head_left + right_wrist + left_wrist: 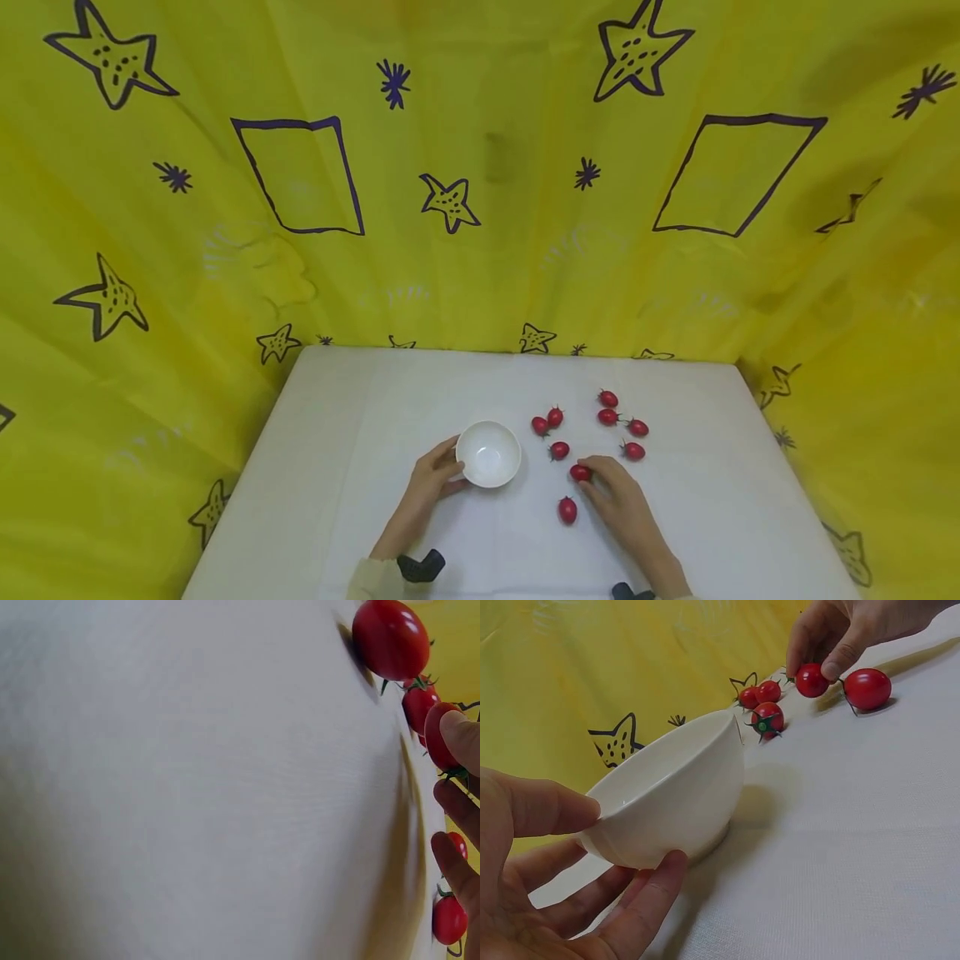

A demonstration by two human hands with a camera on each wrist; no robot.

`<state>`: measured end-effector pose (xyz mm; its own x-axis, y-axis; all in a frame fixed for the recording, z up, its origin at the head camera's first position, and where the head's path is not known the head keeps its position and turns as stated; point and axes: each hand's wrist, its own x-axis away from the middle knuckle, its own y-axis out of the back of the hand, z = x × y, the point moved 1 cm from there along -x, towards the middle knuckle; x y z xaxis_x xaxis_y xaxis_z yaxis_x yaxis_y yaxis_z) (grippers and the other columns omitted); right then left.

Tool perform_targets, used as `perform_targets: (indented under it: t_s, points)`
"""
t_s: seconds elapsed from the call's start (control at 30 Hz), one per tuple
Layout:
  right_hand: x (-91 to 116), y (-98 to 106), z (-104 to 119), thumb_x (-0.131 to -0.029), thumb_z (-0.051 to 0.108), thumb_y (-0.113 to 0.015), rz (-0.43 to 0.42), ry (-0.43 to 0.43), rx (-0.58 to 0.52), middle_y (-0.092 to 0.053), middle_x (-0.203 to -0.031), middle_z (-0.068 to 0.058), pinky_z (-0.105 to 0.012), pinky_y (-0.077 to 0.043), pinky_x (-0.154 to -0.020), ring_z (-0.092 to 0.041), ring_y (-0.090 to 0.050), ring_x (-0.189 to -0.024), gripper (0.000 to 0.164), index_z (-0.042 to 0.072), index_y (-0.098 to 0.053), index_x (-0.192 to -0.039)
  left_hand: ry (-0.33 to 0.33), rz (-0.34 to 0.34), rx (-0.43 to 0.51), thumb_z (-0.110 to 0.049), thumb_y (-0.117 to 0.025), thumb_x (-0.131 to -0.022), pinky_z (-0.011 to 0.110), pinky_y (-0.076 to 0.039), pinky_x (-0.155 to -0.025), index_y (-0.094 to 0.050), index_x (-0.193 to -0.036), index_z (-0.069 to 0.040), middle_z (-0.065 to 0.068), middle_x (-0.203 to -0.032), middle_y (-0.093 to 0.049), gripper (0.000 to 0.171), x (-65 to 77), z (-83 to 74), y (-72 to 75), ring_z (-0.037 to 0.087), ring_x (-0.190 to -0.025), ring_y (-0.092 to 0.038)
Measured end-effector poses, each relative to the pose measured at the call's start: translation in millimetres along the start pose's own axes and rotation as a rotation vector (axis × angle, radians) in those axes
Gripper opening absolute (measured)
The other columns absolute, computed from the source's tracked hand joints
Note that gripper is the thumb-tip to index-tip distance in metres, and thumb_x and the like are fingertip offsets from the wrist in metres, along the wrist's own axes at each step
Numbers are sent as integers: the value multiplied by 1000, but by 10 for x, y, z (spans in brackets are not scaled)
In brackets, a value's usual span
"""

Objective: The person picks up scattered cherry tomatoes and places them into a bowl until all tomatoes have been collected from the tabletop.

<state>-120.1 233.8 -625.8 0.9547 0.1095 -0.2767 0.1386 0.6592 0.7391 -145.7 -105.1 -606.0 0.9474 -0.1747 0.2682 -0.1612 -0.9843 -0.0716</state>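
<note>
My left hand (431, 477) grips a small white bowl (489, 455) at its left side. In the left wrist view the thumb lies on the bowl's rim (660, 780) and the fingers support it from below. To the right, my right hand (617, 500) pinches a cherry tomato (581, 472) between thumb and fingers. That tomato (441, 736), red with a green calyx, shows at the right edge of the right wrist view. Another cherry tomato (567, 510) lies just in front of it, and one more (559, 451) lies behind, toward the bowl.
Two cherry tomatoes (555, 417) lie together behind the bowl's right side. Several more tomatoes (608, 417) are grouped farther right on the white-covered table (360, 400). Yellow curtains (450, 283) with drawn stars surround the back and sides.
</note>
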Motion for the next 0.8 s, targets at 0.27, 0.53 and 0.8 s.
perform_targets:
  t_s: [0.27,0.53,0.8]
  points:
    - [-72,-22,33,-81,-6,-83,-61,128,-146,-73,-118,0,5,-45,-98,-10,-66,-108,44,8,-72,-121,-10,-12,10,-9,-58,-102,48,-64,-101,-41,-155,6,35,-144,-53,57,-21,-13,-23,38,-125,-65]
    - [-217,-85,213,-85,-6,-81,-39,127,-225,-71,-120,-3,-2,-53,-95,-10,-67,-110,44,9,-71,-125,-9,-6,3,-12,-56,-104,49,-63,-103,-42,-155,3,33,-147,-51,56,-7,-5,-31,41,-129,-62]
    - [-385,-150,427,-83,-6,-82,-46,163,-240,-72,-120,-2,-6,-56,-96,-16,-70,-106,43,5,-71,-124,-4,15,-1,-14,-56,-104,48,-62,-105,-42,-156,1,32,-151,-50,56,3,-7,-17,42,-132,-60]
